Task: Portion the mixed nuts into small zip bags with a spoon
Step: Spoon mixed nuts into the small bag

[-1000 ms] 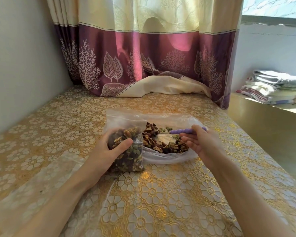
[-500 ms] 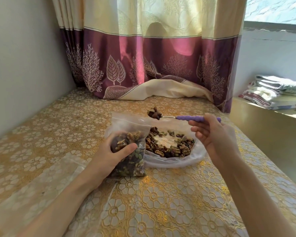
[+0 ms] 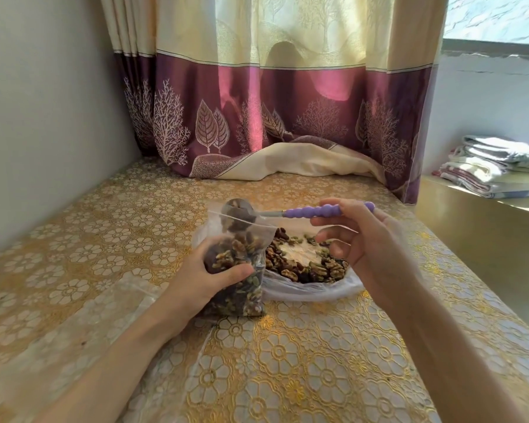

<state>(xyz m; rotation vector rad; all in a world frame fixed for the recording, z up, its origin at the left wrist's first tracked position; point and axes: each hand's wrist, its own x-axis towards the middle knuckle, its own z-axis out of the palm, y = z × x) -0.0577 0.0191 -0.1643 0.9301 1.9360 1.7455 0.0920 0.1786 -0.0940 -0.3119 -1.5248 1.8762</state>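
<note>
Step in hand: the tipping stage, by the look of it; a loaded spoon [image 3: 300, 212] sits right at the mouth of the small zip bag [image 3: 237, 264], its bowl already behind the clear plastic near the zip line

Left hand: the left hand [image 3: 206, 277] is wrapped around the small zip bag's middle, thumb across the front, holding it upright on the table [image 3: 287, 361]; the bag looks well over half full of walnuts, seeds and dark pieces

Right hand: the right hand [image 3: 367, 248] pinches the spoon's purple beaded handle between thumb and forefinger; the other fingers hang loose and curled below, gripping nothing

Supply: the mixed nuts [image 3: 306, 264] lie in a ring inside the large open bag [image 3: 312, 290], just behind and to the right of the small one, touching it; a bare patch shows in the middle, so the stock is thinning

Spare bags: what seems to be flat clear plastic [image 3: 129, 297] lies on the table to the left; too faint to count

Next move calls for: a roll of the wrist to empty the bowl; keep the mouth held wide, or pieces catch the zip edge and spill; then judge whether this bag is ready to seal
</note>
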